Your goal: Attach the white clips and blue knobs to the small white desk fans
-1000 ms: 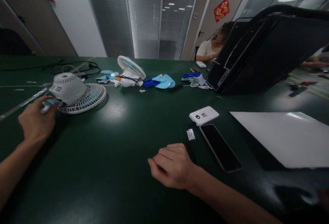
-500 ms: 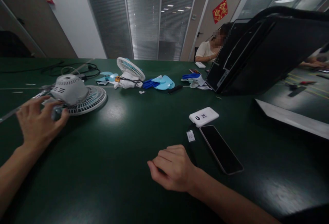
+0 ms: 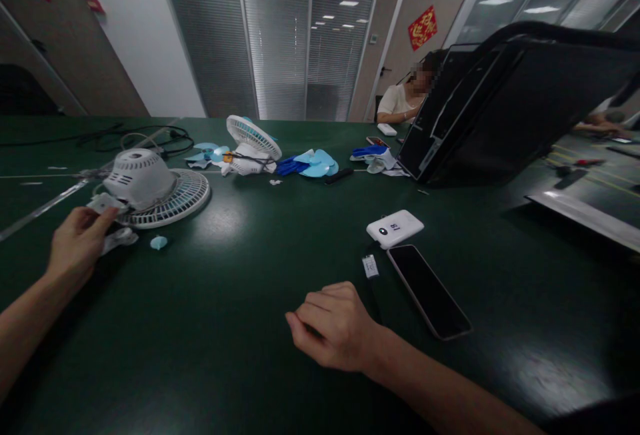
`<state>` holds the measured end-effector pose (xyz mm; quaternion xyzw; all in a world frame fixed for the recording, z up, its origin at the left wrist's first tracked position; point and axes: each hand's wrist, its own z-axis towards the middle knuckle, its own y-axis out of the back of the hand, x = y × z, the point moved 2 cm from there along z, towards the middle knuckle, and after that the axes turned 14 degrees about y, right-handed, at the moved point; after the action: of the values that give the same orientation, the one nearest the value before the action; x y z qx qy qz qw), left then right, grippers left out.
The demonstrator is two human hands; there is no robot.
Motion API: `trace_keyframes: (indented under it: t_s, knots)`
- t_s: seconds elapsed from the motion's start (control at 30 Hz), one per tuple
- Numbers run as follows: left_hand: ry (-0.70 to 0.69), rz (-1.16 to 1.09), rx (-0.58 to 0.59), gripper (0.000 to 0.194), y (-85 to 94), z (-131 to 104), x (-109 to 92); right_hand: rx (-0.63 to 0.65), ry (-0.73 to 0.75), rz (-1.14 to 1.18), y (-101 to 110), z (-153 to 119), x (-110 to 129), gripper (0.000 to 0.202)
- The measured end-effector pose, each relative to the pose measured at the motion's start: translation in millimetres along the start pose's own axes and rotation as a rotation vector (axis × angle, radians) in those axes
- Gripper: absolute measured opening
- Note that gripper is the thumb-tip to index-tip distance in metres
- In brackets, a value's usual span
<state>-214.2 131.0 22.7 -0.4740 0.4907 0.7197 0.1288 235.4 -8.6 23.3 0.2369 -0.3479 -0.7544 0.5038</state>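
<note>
My left hand [image 3: 77, 238] is closed, thumb and fingers pinching a small white plastic part [image 3: 103, 203] beside the white fan [image 3: 143, 178]. That fan lies grille down, its motor housing on top. Just right of the fingers are a crumpled clear wrapper [image 3: 120, 240] and a small pale blue cap [image 3: 159, 242]. My right hand [image 3: 333, 325] rests on the table in a loose fist, with nothing showing in it. Near it are a tagged black cable [image 3: 371, 266], a dark-screened phone [image 3: 430, 292] and a white power bank [image 3: 395, 228] marked 18.
Farther back lie a second fan [image 3: 253, 145], light blue blades [image 3: 319, 163], blue and white gloves [image 3: 376, 157] and black cables [image 3: 173, 136]. A large black case-like object [image 3: 520, 102] stands at right. Behind it sits a person [image 3: 400, 102] in a light top.
My left hand has drawn its spread fingers into a pinch on the small white part. The wrapper and blue cap now show on the table. My right hand stays put.
</note>
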Motion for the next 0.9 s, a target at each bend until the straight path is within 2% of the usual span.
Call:
trace_keyframes:
  t_s: [0.13,0.3,0.43,0.53,0.67,0.77,0.83,0.9]
  knots:
    - [0.112,-0.134,0.112,0.033,-10.0,-21,-14,-0.034,-0.010,0.030,-1,1,-1,0.034]
    - [0.135,-0.185,0.283,0.038,-26.5,-57,-31,-0.031,-0.032,0.093,-1,1,-1,0.034]
    - [0.090,-0.226,0.409,0.036,-54.2,-97,-45,0.093,-0.121,0.199,3,4,-3,0.017]
    - [0.040,-0.263,0.474,0.031,-80.2,-135,-57,0.224,-0.175,0.206,4,5,-4,0.039]
    - [-0.047,-0.330,0.587,0.022,-105.4,-197,-75,0.276,-0.069,0.098,0,6,2,0.043]
    - [-0.095,-0.328,0.660,0.019,-114.6,-240,-82,0.280,0.008,-0.064,-4,5,12,0.038]
    - [-0.090,-0.293,0.677,0.021,-117.4,-259,-83,0.264,0.012,-0.172,-6,4,20,0.031]
    - [-0.115,-0.242,0.707,0.024,-118.0,-266,-82,0.243,0.004,-0.239,-8,3,27,0.023]
